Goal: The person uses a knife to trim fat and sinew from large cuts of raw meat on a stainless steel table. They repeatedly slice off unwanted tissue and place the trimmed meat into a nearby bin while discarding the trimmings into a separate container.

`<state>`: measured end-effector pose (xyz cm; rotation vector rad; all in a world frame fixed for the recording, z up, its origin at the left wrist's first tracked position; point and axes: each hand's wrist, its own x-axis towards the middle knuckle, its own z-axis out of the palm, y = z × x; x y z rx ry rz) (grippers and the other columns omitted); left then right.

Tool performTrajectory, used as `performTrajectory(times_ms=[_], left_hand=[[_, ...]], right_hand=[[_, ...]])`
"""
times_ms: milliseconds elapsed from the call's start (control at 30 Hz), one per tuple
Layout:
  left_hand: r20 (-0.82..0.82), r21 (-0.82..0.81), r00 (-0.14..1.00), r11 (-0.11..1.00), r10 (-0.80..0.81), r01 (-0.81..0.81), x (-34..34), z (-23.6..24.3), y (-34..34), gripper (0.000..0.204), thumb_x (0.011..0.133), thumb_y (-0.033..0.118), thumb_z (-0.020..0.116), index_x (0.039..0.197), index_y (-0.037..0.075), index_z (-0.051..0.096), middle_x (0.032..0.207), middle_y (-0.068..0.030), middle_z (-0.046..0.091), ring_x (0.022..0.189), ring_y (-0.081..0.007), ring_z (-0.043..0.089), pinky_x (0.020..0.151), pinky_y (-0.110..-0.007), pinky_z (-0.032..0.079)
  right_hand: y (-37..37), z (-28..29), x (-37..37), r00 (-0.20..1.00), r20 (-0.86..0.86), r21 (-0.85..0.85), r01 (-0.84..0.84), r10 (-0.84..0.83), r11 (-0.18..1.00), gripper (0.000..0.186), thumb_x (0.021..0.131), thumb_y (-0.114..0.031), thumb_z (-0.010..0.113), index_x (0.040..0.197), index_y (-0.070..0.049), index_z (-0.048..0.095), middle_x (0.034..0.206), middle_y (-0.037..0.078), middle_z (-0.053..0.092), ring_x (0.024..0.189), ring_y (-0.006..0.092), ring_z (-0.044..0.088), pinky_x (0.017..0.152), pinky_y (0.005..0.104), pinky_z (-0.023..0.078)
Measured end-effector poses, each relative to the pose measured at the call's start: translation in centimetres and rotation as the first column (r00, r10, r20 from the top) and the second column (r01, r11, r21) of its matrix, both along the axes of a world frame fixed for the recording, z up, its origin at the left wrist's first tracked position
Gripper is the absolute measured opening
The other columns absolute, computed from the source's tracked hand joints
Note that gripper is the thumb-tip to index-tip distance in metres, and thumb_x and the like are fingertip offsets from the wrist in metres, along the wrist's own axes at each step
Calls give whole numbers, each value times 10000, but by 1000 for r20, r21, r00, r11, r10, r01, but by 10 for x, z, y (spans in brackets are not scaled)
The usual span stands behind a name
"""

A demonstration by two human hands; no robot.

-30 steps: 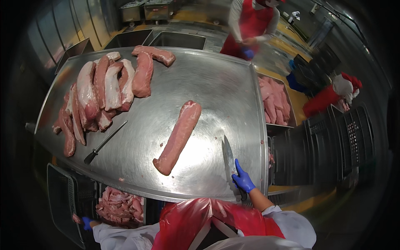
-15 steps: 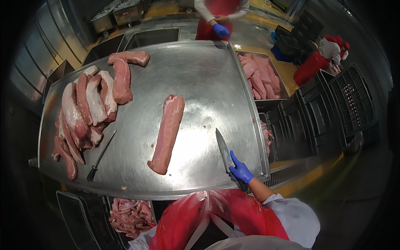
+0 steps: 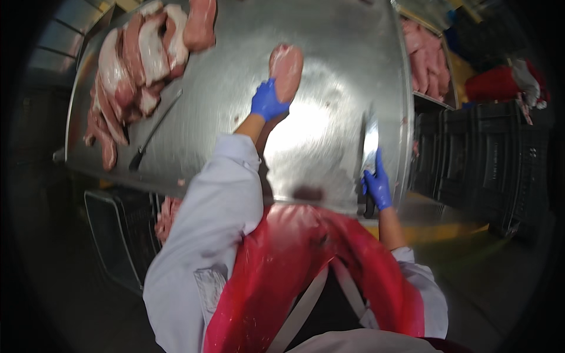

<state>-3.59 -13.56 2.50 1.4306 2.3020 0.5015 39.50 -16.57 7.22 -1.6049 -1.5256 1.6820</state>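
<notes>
My left hand (image 3: 269, 101), in a blue glove, grips a pork loin (image 3: 287, 67) near the middle of the steel table (image 3: 241, 53). The loin's far end shows beyond my fingers; its near part is hidden by my hand and sleeve. To the right, my blue-gloved right hand (image 3: 378, 182) is closed on a knife (image 3: 371, 141) where blade meets handle. The blade points away from me, close to the table's right side. The two hands are well apart.
Several pork pieces (image 3: 120, 65) lie heaped at the left, beside a sharpening steel (image 3: 156, 126). A bin of meat (image 3: 426, 59) stands beyond the table's right edge, with dark crates (image 3: 471, 153) nearer. A dark crate (image 3: 118, 229) is at the lower left. A person (image 3: 500, 82) works at the far right.
My left hand has come into view and taken hold of the loin. The view has tilted nearer to me, so the table sits higher. My right hand still holds the knife.
</notes>
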Motion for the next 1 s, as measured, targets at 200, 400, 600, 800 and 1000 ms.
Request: performTrajectory(times_ms=[200,400,600,800,1000], left_hand=[[54,-130,997,990,-50,57,71,13,-47,955,744,423,742,1463,-31,307,1297,-292,473,1184,-453,521,998,-508,488],[190,-51,981,997,-41,52,89,7,-75,781,841,429,719,1390,-38,418,1251,-290,525,1144,-436,553,985,-487,484],[119,89,989,993,-93,83,38,33,-90,448,926,321,677,1204,-12,564,1106,-208,626,1008,-348,644,881,-431,517],[267,224,959,961,99,-161,-9,36,-107,327,882,185,739,1109,-8,606,887,-117,628,787,-225,625,737,-359,520],[404,274,900,917,163,-289,2,58,-8,427,891,340,742,1072,-40,673,905,-170,733,838,-224,703,756,-333,552]], right_hand=[[25,-21,-33,999,-51,-8,-5,5,1000,848,958,30,500,1656,-250,109,845,56,623,596,98,546,518,266,493],[124,-6,-158,996,-23,69,-87,89,994,828,964,-41,533,1649,-263,126,762,76,628,567,127,573,505,306,527],[155,-15,-208,988,-62,-67,-145,141,987,666,1000,-95,553,1603,-130,272,773,30,584,598,101,552,547,276,499],[69,44,-148,978,-128,-357,-199,163,913,748,991,-68,562,1637,-230,222,776,53,603,539,107,533,494,305,479],[23,109,-55,964,-81,-312,-267,254,912,830,915,15,497,1646,-234,193,737,46,596,476,99,489,461,268,448]])
